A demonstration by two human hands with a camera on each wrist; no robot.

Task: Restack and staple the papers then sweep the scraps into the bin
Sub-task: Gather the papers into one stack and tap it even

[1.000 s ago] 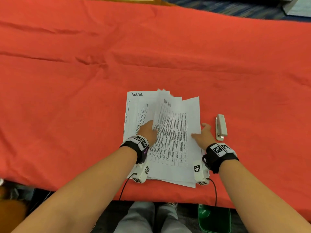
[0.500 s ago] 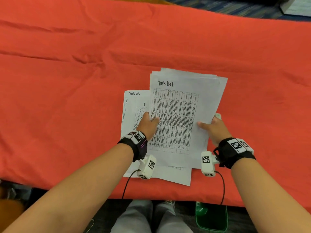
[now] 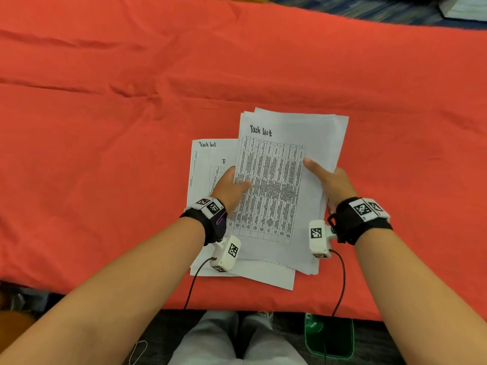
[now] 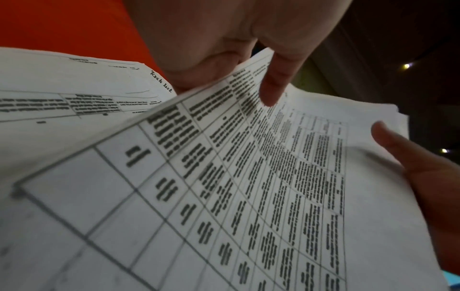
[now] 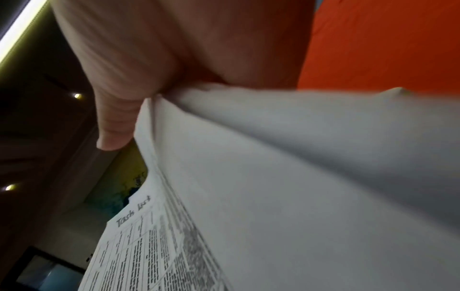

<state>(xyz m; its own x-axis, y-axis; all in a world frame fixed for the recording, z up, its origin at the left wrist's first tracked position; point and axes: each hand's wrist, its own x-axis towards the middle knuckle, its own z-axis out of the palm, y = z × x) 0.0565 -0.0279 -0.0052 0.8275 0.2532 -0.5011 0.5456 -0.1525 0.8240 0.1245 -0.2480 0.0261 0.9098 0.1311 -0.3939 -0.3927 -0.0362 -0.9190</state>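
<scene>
A stack of printed "Task list" papers is held up off the red tablecloth, tilted toward me. My left hand grips its left edge with the thumb on top and the fingers underneath. My right hand grips the right edge the same way. In the left wrist view my left hand's thumb presses on the top sheet. In the right wrist view the right hand pinches the stack's edge. More sheets lie flat on the cloth below. The stapler is hidden.
A green-rimmed dark bin stands on the floor under the table's near edge, to the right of my knees. The red cloth stretches wide to the left, right and far side, with creases.
Both hands have lifted part of the papers off the table and raised them as one stack. The stapler, seen beside the right hand a second ago, is now covered.
</scene>
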